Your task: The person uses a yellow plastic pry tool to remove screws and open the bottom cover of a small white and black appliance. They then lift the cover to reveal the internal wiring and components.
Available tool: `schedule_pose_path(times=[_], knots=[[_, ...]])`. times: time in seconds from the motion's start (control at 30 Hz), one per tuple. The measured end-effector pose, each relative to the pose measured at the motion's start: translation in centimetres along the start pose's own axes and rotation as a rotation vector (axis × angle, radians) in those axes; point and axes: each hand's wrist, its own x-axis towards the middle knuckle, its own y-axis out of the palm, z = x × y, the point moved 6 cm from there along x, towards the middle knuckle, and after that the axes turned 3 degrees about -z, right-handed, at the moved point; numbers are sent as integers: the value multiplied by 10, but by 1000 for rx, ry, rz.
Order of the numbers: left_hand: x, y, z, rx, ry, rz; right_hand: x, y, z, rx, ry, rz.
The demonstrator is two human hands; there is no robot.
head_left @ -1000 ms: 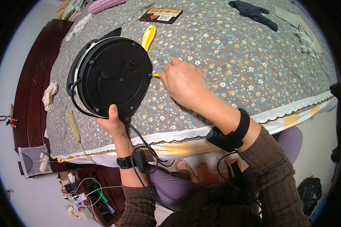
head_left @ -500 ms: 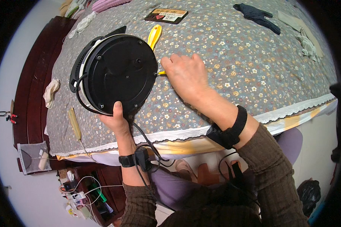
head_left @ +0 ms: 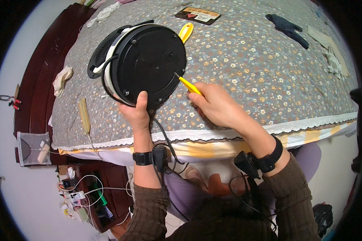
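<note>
My left hand (head_left: 136, 113) grips the near edge of a round black appliance (head_left: 149, 66), its thumb on the flat underside and the other fingers hidden beneath. The appliance is tilted up, with a white band round its side, a slotted black part at the far left, and several screws in the underside. In my right hand (head_left: 219, 105) is a yellow-handled pick (head_left: 189, 85), pinched between thumb and fingers. Its thin bent metal tip lies at the right rim of the underside, near a screw; contact cannot be told. A black cord (head_left: 165, 132) hangs past my left wrist.
Beyond the appliance lie a yellow-and-white handle (head_left: 186, 32) and a dark printed plate (head_left: 198, 15) on the flowered bedspread (head_left: 237, 60). A dark knitted glove (head_left: 287, 30) is at the far right. A beige stick-like thing (head_left: 84, 116) lies left; cables crowd a dark cabinet (head_left: 118, 193).
My right hand has come nearer to me, and the pick now slants with more of its handle showing. The appliance has shifted slightly away from me. The whole view has shifted too.
</note>
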Motion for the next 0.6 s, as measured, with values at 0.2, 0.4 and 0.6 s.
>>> schedule_pose_path(times=[0.2, 0.4, 0.6], knots=[[-1, 7, -10, 3, 88, -29, -17, 30, 9, 13, 39, 114], [2, 6, -7, -43, 43, 10, -18, 37, 7, 1, 75, 73], [3, 4, -3, -16, 69, 25, -17, 37, 4, 31, 80, 52]])
